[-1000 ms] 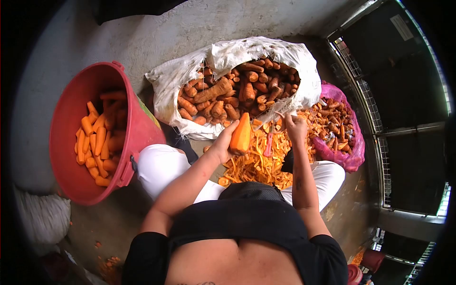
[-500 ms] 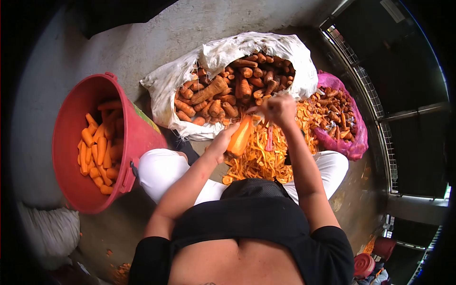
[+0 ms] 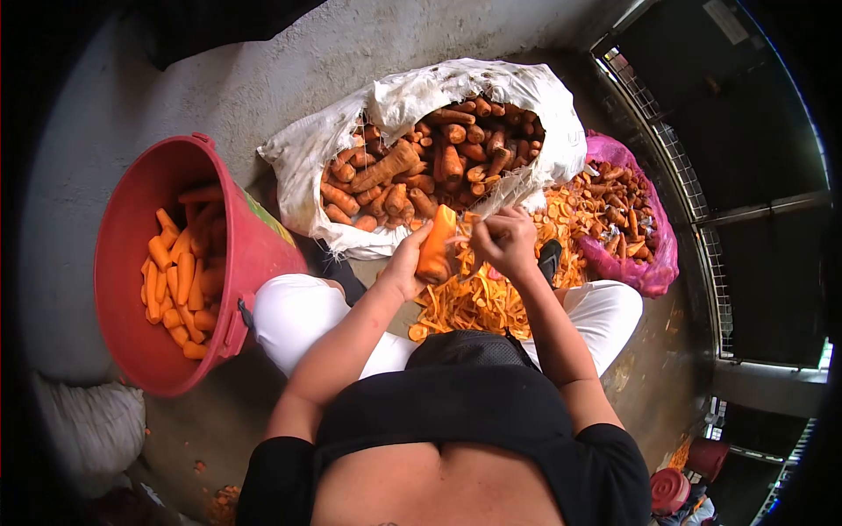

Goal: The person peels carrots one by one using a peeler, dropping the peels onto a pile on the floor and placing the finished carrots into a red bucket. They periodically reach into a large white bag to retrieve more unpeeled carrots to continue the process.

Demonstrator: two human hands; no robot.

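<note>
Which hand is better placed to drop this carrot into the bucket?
Probably the left hand: it holds the carrot, and the red bucket stands on its side; the right hand is farther.

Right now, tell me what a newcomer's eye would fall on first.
A big red bucket of peeled carrots stands at left. At centre the left hand grips a carrot, the right hand against it, above an orange peel heap. A white sack of unpeeled carrots gapes behind.

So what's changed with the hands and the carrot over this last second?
The right hand swung up, then back down, ending further left and closer to the carrot. The left hand kept its grip on it. The red bucket, white sack, pink bag and peel pile stayed put.
</note>
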